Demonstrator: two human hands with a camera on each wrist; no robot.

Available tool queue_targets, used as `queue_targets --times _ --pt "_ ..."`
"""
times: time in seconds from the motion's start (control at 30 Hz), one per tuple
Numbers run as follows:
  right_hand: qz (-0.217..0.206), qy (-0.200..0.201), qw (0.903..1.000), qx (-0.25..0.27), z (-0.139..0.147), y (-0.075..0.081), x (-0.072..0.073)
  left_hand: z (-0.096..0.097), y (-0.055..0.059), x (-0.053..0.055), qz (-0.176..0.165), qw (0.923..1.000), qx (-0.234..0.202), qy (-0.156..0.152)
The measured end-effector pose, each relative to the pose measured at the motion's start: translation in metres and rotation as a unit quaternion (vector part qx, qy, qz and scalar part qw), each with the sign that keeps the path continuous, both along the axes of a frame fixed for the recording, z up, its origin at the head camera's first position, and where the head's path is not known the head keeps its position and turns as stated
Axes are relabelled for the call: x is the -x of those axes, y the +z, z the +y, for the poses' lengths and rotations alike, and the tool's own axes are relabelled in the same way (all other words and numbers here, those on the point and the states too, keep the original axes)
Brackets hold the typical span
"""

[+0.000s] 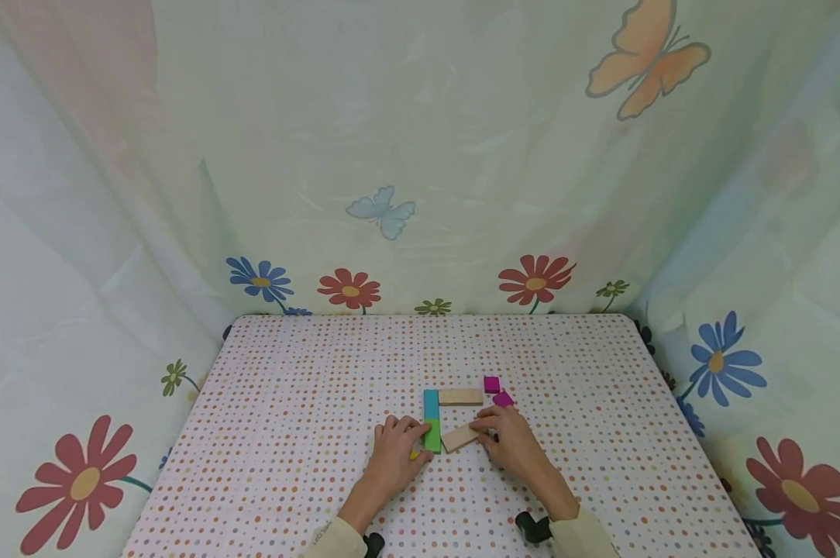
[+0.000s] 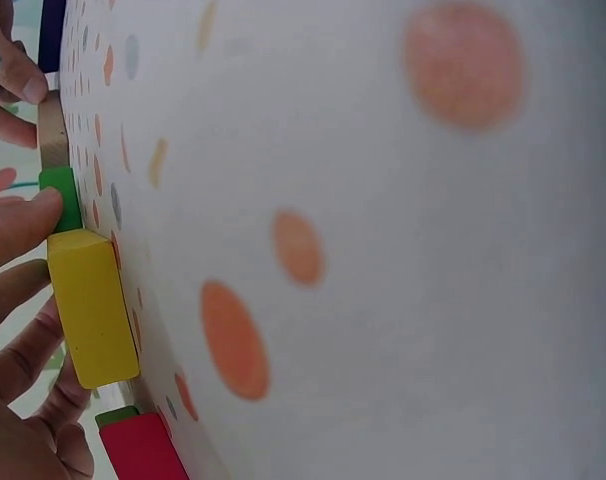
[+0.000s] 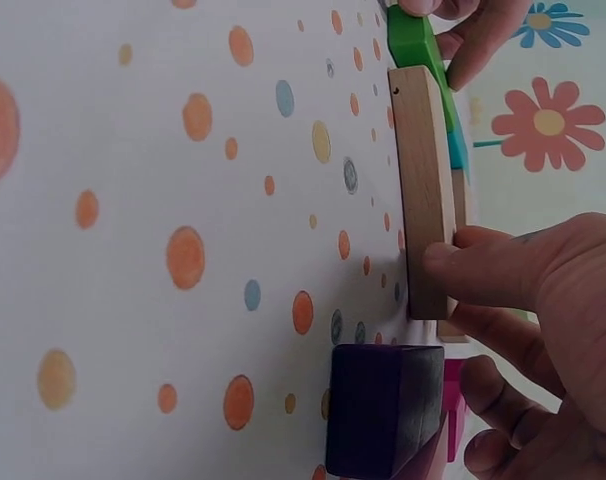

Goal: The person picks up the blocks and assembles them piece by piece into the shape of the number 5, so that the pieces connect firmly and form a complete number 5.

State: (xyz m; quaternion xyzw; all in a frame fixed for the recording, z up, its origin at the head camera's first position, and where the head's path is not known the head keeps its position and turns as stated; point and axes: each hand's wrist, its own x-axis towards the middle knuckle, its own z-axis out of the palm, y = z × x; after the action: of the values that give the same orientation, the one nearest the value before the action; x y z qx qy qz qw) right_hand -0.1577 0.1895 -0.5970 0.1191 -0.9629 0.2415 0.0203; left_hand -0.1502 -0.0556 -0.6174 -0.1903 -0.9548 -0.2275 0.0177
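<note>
My left hand (image 1: 392, 449) holds the near end of a green block (image 1: 432, 436) between thumb and index finger. A cyan block (image 1: 430, 404) lines up beyond the green one. Partly under the left hand is a yellow block (image 2: 93, 310), with a red block (image 2: 143, 447) near it. My right hand (image 1: 514, 443) pinches the right end of a wooden block (image 3: 421, 180), its thumb on the near side. That block lies slanted, its left end close to the green block. Another wooden block (image 1: 460, 397) extends right from the cyan block.
Two magenta blocks (image 1: 491, 384) sit beyond the right hand. Close to that hand stands a dark navy block (image 3: 383, 410). A dotted cloth (image 1: 308, 387) covers the table, and a flowered curtain (image 1: 462, 155) hangs behind it and along both sides.
</note>
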Motion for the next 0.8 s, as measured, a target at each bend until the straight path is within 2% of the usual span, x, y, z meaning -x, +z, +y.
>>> queue_targets --times 0.27,0.5,0.67,0.8 --pt "0.012 -0.006 0.9999 0.006 -0.0003 -0.0023 -0.0016 -0.0003 0.0018 0.0004 -0.01 0.9999 -0.01 0.0" --pt "0.013 -0.012 0.9998 0.013 -0.0011 -0.003 -0.0028 0.0002 0.0065 0.0015 0.01 0.9988 -0.049 0.0" --pt "0.013 -0.012 0.9997 0.017 -0.0007 -0.0045 -0.0023 0.0016 0.0074 0.0043 0.024 0.9982 -0.048 -0.026" --pt "0.018 -0.01 0.9996 0.017 -0.0001 -0.004 -0.0022 0.0063 0.009 0.0058 0.013 0.9981 -0.025 -0.055"
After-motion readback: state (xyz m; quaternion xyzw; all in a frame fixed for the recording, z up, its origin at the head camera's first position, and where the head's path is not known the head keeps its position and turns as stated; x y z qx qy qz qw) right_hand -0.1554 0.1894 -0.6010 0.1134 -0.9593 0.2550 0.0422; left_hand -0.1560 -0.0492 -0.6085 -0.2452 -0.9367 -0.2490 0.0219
